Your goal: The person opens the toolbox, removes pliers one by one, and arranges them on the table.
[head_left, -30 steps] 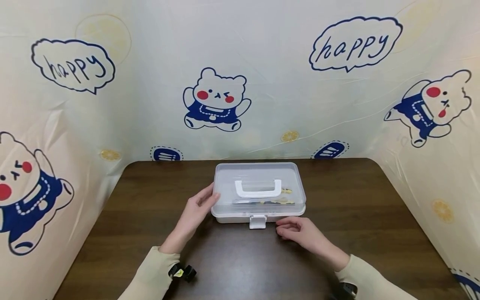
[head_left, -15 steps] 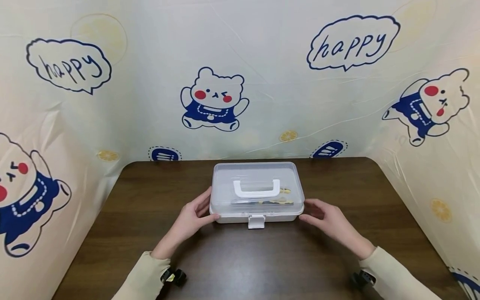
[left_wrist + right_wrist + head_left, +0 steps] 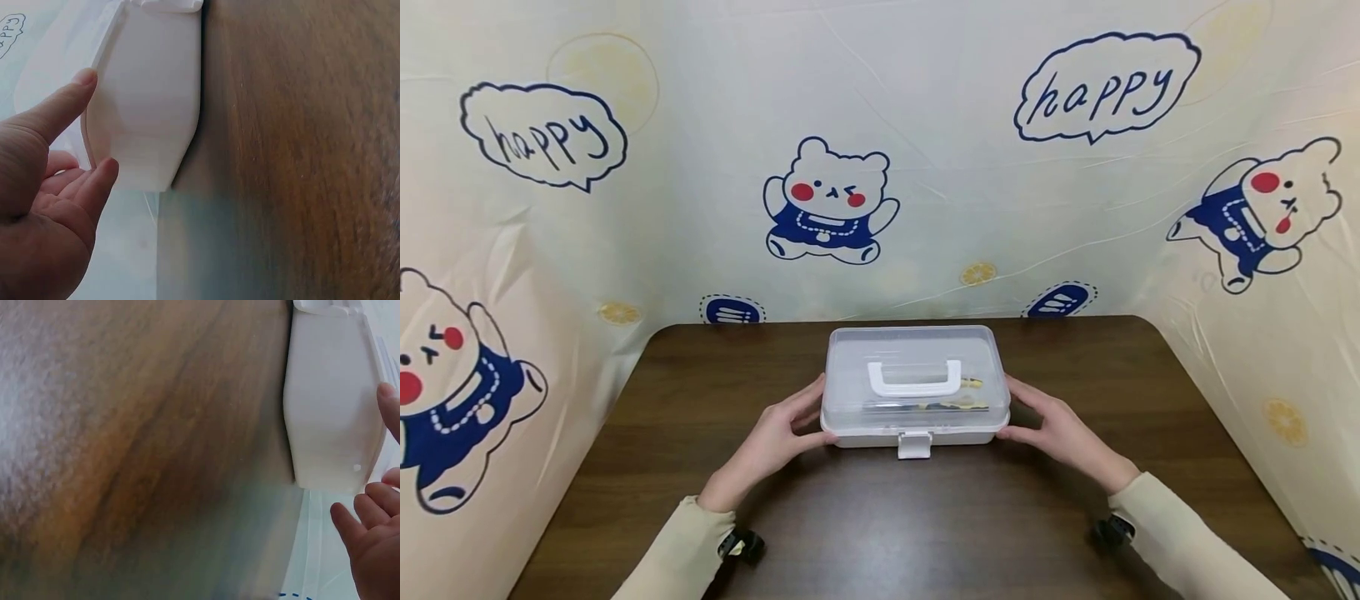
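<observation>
A plastic storage box (image 3: 917, 342) with a see-through lid and white base sits on the table in the head view. A white carry handle (image 3: 914, 388) lies on its lid, and a white latch (image 3: 914, 446) juts from the front. My left hand (image 3: 778, 433) holds the box's left end, thumb at the front corner and fingers along the side. At the opposite end my right hand (image 3: 1060, 423) holds it the same way. In the left wrist view, the left thumb (image 3: 78, 87) meets the lid's rim. The box's white wall (image 3: 334, 394) fills the right wrist view's upper right.
Yellow and dark items (image 3: 958, 406) show through the lid. The brown wooden table (image 3: 880, 525) extends around the box, its far edge close behind it. A curtain (image 3: 940, 192) printed with bears surrounds the table. A small black device (image 3: 742, 546) is on the left wrist.
My right hand has gone from below the box's front edge to its right end. The left thumb has slid from the lid's left side down to the front corner. The box stays put.
</observation>
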A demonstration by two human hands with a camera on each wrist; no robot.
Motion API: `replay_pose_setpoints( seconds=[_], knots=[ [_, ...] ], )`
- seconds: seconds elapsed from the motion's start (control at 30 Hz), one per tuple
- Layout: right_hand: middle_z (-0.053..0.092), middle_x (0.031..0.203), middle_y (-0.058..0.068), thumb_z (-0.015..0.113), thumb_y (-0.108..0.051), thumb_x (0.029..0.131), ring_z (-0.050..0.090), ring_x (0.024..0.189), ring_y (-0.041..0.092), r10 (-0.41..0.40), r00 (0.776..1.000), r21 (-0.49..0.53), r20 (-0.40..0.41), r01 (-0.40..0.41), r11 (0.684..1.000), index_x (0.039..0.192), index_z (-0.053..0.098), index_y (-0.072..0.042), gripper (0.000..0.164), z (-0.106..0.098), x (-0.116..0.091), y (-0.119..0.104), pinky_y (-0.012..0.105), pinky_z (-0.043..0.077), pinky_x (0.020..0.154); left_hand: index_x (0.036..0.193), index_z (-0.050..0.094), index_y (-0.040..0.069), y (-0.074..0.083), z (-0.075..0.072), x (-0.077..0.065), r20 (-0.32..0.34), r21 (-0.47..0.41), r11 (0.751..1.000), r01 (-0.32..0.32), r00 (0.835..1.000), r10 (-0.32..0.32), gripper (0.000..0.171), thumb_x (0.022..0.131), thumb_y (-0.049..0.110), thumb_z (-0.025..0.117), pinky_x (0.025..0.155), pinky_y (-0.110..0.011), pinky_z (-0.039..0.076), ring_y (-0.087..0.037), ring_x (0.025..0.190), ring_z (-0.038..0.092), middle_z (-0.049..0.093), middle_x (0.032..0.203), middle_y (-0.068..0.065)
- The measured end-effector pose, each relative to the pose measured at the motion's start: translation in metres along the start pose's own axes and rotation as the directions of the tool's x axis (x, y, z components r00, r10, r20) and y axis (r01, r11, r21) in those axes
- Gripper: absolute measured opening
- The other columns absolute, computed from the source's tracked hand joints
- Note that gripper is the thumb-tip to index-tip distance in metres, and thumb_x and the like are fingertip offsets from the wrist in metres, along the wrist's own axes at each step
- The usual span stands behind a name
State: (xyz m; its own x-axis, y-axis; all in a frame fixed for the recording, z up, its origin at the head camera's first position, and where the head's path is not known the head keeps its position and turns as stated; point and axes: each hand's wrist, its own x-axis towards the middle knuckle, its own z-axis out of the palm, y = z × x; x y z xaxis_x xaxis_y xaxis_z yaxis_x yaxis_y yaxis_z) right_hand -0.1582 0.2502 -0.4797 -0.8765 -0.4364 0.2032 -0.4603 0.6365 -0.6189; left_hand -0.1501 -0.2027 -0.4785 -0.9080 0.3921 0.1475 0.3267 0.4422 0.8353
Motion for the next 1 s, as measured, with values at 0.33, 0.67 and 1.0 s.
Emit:
replay_pose_setpoints(
  seconds=[0.33, 0.67, 1.0],
  knots=[
    [0.049, 0.158, 0.011, 0.087, -0.028, 0.085, 0.050, 0.142, 0.036, 0.022, 0.999, 0.041, -0.029, -0.021, 0.999, 0.153, 0.054, -0.012, 0.078, 0.002, -0.005, -0.002, 0.020, 0.035, 0.112, 0.157, 0.046, 0.011, 0.004, 0.000, -0.004, -0.044, 0.185, 0.983, -0.016, 0.999, 0.025, 0.088, 0.082, 0.025, 0.089, 0.107, -0.051, 0.049, -0.035, 0.143, 0.049, 0.042, 0.162, -0.011],
    [0.064, 0.143, 0.015, 0.091, -0.017, 0.079, 0.061, 0.130, 0.038, 0.014, 0.989, 0.079, -0.145, -0.003, 0.997, 0.138, 0.068, -0.005, 0.064, -0.006, -0.009, -0.013, 0.003, 0.036, 0.101, 0.146, 0.060, 0.005, 0.017, -0.008, -0.008, -0.119, 0.231, 0.970, -0.078, 0.987, 0.108, 0.076, 0.078, 0.021, 0.091, 0.102, -0.051, 0.054, -0.034, 0.131, 0.061, 0.058, 0.147, -0.012],
    [0.068, 0.136, 0.017, 0.089, -0.017, 0.083, 0.064, 0.124, 0.041, 0.096, 0.982, 0.118, -0.164, -0.077, 0.990, 0.133, 0.070, -0.002, 0.056, -0.016, -0.011, -0.026, 0.004, 0.037, 0.097, 0.137, 0.068, 0.005, 0.035, -0.016, -0.009, -0.149, 0.182, 0.983, -0.022, 0.988, 0.050, 0.063, 0.080, 0.022, 0.089, 0.099, -0.053, 0.055, -0.035, 0.125, 0.066, 0.066, 0.138, -0.013]
  ],
)
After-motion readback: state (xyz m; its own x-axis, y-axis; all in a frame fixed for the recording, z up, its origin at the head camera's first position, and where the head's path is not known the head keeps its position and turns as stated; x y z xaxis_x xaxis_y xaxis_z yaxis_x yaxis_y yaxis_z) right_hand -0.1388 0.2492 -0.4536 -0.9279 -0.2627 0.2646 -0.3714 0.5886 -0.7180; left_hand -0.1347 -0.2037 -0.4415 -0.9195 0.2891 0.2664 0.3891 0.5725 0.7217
